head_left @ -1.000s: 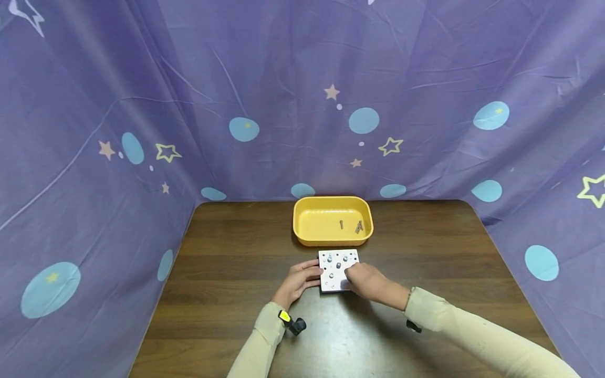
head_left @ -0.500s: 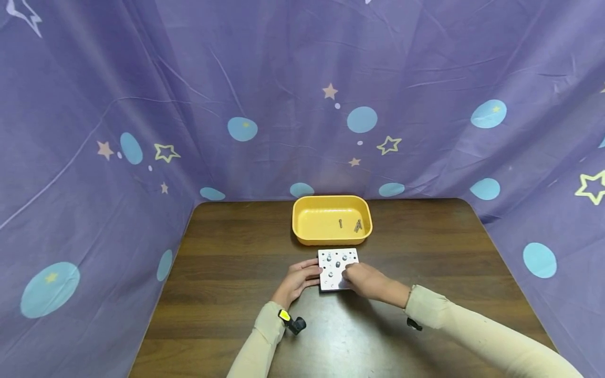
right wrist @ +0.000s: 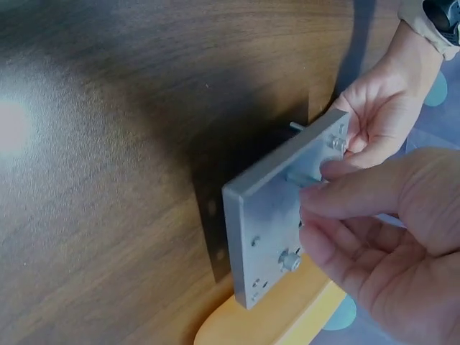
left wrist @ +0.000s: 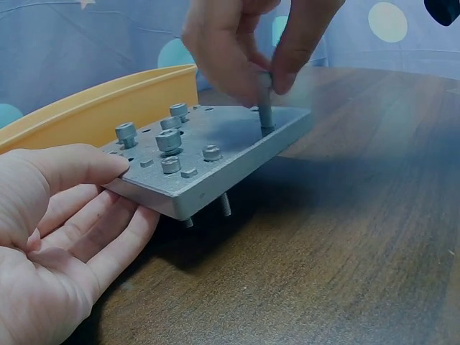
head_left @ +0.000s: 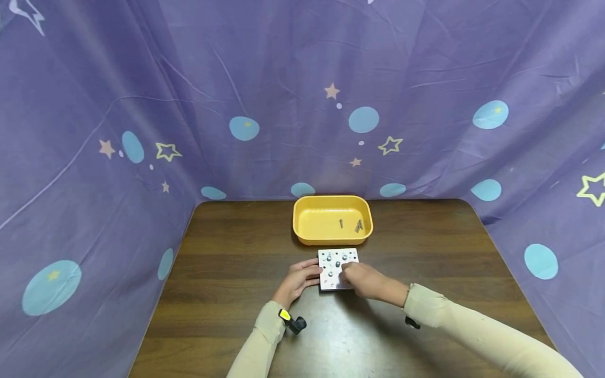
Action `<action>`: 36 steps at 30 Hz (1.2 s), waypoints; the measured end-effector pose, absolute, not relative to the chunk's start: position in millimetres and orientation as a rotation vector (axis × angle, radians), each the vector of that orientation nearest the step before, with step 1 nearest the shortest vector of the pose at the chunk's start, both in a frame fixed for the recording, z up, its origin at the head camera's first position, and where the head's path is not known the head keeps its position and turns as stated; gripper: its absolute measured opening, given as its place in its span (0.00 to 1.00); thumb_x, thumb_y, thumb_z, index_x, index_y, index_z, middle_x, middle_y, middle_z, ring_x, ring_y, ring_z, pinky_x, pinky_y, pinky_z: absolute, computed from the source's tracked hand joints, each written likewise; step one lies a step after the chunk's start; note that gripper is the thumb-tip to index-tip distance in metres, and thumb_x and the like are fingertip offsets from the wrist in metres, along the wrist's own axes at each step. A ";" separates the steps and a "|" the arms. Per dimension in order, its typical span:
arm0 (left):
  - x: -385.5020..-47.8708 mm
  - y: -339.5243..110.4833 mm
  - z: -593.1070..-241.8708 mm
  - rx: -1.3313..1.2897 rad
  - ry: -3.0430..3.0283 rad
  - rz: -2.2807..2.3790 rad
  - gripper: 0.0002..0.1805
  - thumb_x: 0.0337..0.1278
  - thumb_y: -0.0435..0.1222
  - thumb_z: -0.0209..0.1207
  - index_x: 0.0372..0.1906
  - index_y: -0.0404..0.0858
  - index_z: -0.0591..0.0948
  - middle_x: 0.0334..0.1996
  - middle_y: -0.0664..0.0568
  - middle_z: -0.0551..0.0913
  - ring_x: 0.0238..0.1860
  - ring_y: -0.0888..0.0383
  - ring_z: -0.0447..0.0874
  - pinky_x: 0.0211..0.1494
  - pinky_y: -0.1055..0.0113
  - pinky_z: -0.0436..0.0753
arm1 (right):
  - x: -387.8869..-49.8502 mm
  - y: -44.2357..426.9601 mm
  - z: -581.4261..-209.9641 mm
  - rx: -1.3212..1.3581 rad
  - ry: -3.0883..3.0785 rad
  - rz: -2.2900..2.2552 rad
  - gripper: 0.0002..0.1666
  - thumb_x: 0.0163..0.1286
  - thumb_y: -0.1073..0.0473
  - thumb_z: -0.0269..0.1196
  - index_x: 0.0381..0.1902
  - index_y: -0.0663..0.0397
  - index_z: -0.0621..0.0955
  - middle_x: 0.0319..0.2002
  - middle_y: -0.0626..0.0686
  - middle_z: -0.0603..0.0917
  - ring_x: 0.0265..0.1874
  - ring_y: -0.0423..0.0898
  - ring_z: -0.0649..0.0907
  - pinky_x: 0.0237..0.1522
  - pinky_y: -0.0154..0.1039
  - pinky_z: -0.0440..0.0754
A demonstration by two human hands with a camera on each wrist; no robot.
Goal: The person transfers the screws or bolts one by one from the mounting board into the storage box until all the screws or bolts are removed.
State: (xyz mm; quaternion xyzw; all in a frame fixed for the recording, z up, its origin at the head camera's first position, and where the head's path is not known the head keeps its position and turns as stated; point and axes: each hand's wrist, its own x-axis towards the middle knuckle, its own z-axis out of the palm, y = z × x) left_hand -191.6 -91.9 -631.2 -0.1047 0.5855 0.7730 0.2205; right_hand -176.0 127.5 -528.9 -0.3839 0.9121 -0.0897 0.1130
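A silvery metal plate (left wrist: 226, 133) with holes is raised off the table in both wrist views. My left hand (head_left: 298, 281) grips its left edge, thumb on top and fingers beneath. Above the plate, my right hand (head_left: 366, 280) pinches a bolt (left wrist: 266, 113) between thumb and finger. That bolt stands upright, its lower end at the plate's top face near one edge; whether it is inside a hole I cannot tell. Several socket-head bolts (left wrist: 168, 141) stand in other holes. Two threaded ends (left wrist: 226, 205) stick out below the plate.
Behind the plate stands a yellow tray (head_left: 302, 239) with several loose bolts (head_left: 359, 226) at its right side. The brown wooden table (head_left: 227, 262) is enclosed by purple cloth (head_left: 283, 63) printed with stars.
My right hand has shifted slightly to the left over the plate. My left hand and the plate look almost still.
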 end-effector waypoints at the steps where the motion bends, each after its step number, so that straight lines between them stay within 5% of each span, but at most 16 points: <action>1: -191.5 -91.9 -630.8 -0.292 1.620 2.137 0.29 0.63 0.27 0.63 0.68 0.25 0.73 0.44 0.49 0.89 0.44 0.59 0.86 0.52 0.60 0.89 | -176.5 127.0 -528.7 -1.078 2.681 -0.251 0.11 0.56 0.76 0.68 0.25 0.56 0.81 0.24 0.49 0.78 0.22 0.43 0.75 0.23 0.37 0.78; 5: -191.2 -91.7 -630.7 -0.282 1.623 2.134 0.29 0.63 0.27 0.63 0.68 0.25 0.73 0.45 0.48 0.88 0.44 0.58 0.86 0.52 0.59 0.89 | -177.3 126.6 -529.6 -0.950 2.709 -0.224 0.14 0.63 0.64 0.71 0.22 0.52 0.78 0.20 0.46 0.77 0.20 0.41 0.72 0.22 0.37 0.75; 10: -191.2 -91.6 -631.7 -0.287 1.619 2.134 0.28 0.63 0.27 0.63 0.68 0.25 0.73 0.44 0.49 0.88 0.44 0.58 0.86 0.52 0.59 0.89 | -177.6 126.5 -529.0 -1.141 2.661 -0.250 0.12 0.59 0.75 0.67 0.23 0.55 0.80 0.22 0.46 0.77 0.21 0.40 0.73 0.23 0.34 0.75; 16: -191.0 -92.0 -630.5 -0.290 1.623 2.134 0.29 0.63 0.28 0.64 0.68 0.26 0.73 0.44 0.49 0.89 0.45 0.59 0.86 0.52 0.59 0.89 | -180.8 125.3 -529.0 -1.015 2.655 -0.259 0.16 0.65 0.63 0.70 0.20 0.52 0.77 0.18 0.44 0.73 0.19 0.39 0.68 0.20 0.34 0.70; 21: -191.3 -91.7 -631.4 -0.276 1.630 2.140 0.29 0.64 0.28 0.63 0.68 0.25 0.72 0.44 0.50 0.89 0.45 0.59 0.86 0.53 0.59 0.89 | -181.0 124.6 -530.2 -1.098 2.641 -0.258 0.12 0.60 0.74 0.67 0.22 0.56 0.79 0.21 0.46 0.76 0.21 0.40 0.71 0.22 0.34 0.73; 27: -192.2 -91.7 -631.9 -0.293 1.629 2.130 0.28 0.63 0.27 0.63 0.68 0.26 0.73 0.42 0.51 0.88 0.45 0.58 0.86 0.53 0.59 0.89 | -180.1 122.0 -526.1 -0.850 2.680 -0.276 0.15 0.64 0.61 0.72 0.22 0.53 0.78 0.18 0.47 0.76 0.19 0.42 0.73 0.22 0.38 0.74; 33: -191.2 -91.1 -629.9 -0.304 1.630 2.125 0.28 0.63 0.27 0.64 0.68 0.27 0.74 0.45 0.48 0.88 0.45 0.58 0.86 0.53 0.59 0.89 | -179.8 123.1 -526.2 -1.013 2.647 -0.250 0.13 0.61 0.73 0.67 0.22 0.54 0.79 0.22 0.47 0.78 0.22 0.42 0.74 0.24 0.36 0.76; 36: -190.5 -91.3 -628.5 -0.308 1.633 2.121 0.28 0.63 0.27 0.64 0.68 0.27 0.74 0.47 0.47 0.88 0.45 0.58 0.86 0.53 0.59 0.89 | -179.8 123.8 -525.7 -0.962 2.655 -0.265 0.10 0.62 0.70 0.69 0.24 0.55 0.81 0.23 0.48 0.80 0.22 0.42 0.76 0.25 0.37 0.78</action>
